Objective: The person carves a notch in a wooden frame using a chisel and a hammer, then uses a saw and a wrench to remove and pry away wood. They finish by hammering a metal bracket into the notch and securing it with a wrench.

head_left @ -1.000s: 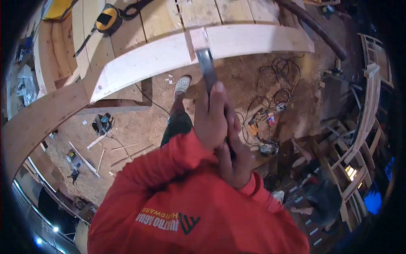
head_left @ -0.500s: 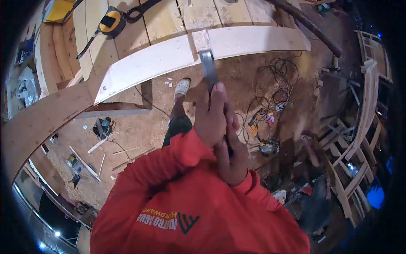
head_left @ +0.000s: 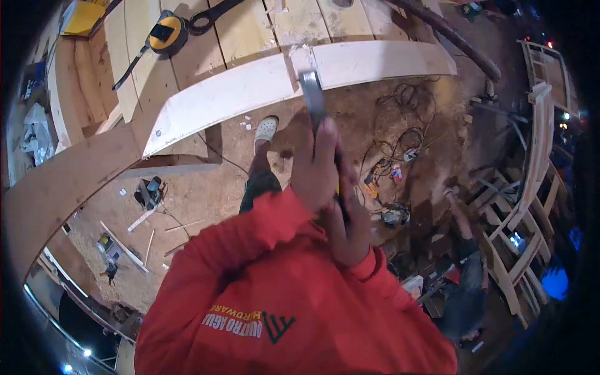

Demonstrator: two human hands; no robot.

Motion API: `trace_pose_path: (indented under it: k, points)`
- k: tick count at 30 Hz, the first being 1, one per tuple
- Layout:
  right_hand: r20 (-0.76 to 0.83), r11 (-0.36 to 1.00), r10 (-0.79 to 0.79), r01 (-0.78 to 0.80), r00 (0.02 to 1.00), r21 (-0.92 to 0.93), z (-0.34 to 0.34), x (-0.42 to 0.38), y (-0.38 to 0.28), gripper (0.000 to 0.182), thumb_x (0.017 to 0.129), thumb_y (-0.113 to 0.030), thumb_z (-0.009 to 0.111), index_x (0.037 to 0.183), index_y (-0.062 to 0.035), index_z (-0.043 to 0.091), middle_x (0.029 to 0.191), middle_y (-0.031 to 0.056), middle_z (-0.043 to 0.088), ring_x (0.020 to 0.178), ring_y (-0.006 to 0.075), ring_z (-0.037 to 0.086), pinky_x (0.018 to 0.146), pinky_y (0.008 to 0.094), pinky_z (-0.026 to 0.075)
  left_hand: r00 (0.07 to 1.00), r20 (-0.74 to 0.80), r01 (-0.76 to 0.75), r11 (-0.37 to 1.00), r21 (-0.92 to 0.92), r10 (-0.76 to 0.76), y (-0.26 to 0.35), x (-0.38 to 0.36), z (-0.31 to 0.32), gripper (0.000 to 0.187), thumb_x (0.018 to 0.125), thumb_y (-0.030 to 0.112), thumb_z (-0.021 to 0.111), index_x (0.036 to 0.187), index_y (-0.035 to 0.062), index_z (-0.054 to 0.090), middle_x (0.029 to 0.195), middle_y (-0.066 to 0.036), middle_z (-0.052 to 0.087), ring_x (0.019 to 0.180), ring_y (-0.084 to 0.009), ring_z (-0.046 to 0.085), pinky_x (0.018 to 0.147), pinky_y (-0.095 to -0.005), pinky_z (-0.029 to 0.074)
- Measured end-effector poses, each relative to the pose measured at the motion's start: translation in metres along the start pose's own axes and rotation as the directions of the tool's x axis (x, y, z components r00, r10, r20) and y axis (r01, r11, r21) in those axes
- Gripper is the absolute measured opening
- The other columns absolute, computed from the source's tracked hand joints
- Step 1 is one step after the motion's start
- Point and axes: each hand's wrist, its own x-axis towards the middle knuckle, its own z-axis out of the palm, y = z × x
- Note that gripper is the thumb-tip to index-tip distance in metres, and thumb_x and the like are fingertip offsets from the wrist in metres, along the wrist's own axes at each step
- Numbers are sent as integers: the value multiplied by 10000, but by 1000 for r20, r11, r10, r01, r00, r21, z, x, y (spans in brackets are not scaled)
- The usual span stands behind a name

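Observation:
A metal chisel points away from me, its blade tip right at the front edge of a pale curved board. Beside the tip is a shallow notch cut across the board, with wood crumbs around it. My left hand is closed around the upper part of the chisel, one finger lying along the blade. Below it, my right hand wraps the handle, of which a little yellow and black shows between the hands.
A yellow-black tape measure and a ring spanner lie on the planks. A dark bar crosses at upper right. Below are cables, power tools and wood strips. Another person is low at right, near wooden frames.
The chisel tip has shifted slightly right and back toward me relative to the notch. Both hands keep their hold, and the whole view has moved a little.

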Motion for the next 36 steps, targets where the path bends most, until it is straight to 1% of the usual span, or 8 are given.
trace_pose_path:
  k: [6,7,10,16,19,31,34,36]
  points:
    - [31,996,59,-61,998,67,-3,17,-14,613,986,-73,532,1565,34,363,888,196,700,710,218,680,691,314,534,989,-89,-108,990,87,116,21,18,2,482,1102,508,347,873,93,436,605,-66,509,510,-199,580,494,-339,499]
    - [30,997,34,-35,999,62,-2,23,-13,616,982,-72,540,1563,35,367,898,197,701,715,218,682,698,314,536,992,-58,-117,992,-52,114,29,8,3,487,1105,501,338,871,86,439,592,-67,502,502,-208,578,505,-337,506]
    - [55,993,27,-33,998,110,-3,-2,0,609,984,-82,554,1555,41,381,906,200,701,718,235,686,696,328,531,997,-64,-33,999,-12,32,-3,-10,-6,491,1111,492,324,870,81,444,610,-73,510,527,-213,586,521,-336,510]
    - [67,985,129,-135,989,109,-8,-26,14,608,987,-85,569,1556,32,387,943,211,708,757,239,702,702,336,527,999,-24,-26,999,30,27,-18,-15,1,506,1118,490,298,863,76,437,602,-86,513,506,-219,589,516,-336,525]
    - [60,989,73,-80,996,123,-9,-26,16,617,987,-87,571,1568,3,384,929,211,709,768,238,702,697,336,526,999,-41,12,1000,4,-11,-21,-18,0,507,1117,496,299,861,80,434,606,-86,515,509,-218,593,509,-333,524]
    - [86,981,85,-98,993,166,-14,-14,0,642,971,-60,594,1575,-24,381,882,228,679,719,336,686,692,370,538,996,-93,-20,999,-29,18,-16,-14,4,459,1112,468,340,870,88,427,575,-73,492,471,-210,576,460,-336,508]
    - [134,985,148,-158,980,74,-23,-18,-9,637,971,-58,593,1571,-16,382,875,227,671,718,355,678,687,374,536,996,-89,-21,1000,-18,19,-19,-21,6,470,1104,502,336,880,98,425,575,-61,467,467,-213,560,450,-334,487]
    - [110,994,91,-97,990,56,-21,-11,-7,627,972,-56,589,1565,-10,390,872,220,670,710,353,673,682,371,534,996,-80,-49,999,-18,47,-17,-14,5,477,1100,521,335,887,103,424,580,-54,454,469,-215,555,446,-334,478]
